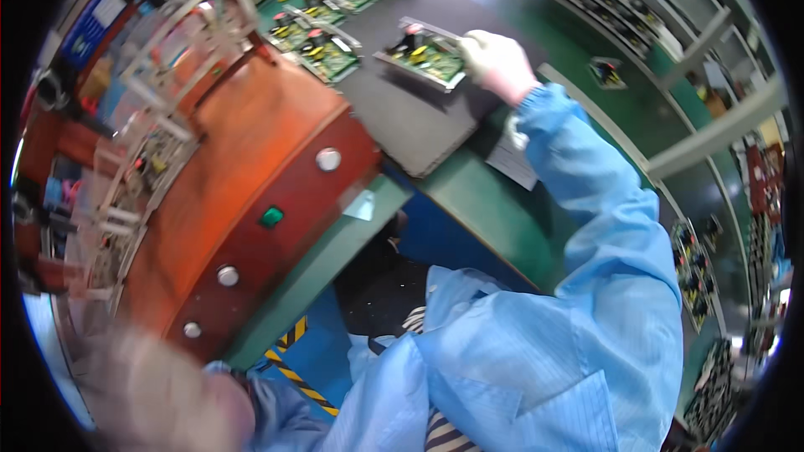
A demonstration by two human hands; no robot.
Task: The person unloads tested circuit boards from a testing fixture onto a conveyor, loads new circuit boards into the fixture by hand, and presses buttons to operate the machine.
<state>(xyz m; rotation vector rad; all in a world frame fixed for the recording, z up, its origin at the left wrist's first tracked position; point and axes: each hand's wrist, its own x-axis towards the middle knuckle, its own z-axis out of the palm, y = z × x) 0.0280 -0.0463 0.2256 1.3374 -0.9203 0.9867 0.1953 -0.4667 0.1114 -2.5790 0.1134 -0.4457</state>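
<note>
My left hand (167,389) is a blur at the lower left, its fingers impossible to make out. My right hand (500,60) hides the right end of the circuit board (421,57), whose smallest parts I can't tell apart. Print on the paper sheet (511,165) is unreadable. My striped clothing (452,434), mostly hidden under the blue coat (528,351), is cut off below.

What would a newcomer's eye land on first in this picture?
Probably the big orange-topped cabinet left of centre, its red front carrying round silver knobs and a green button. Next, at upper centre, the gloved right hand, at the end of a bright blue sleeve, grips the right edge of a green circuit board. At lower left, the left hand is a pale blur.
</note>
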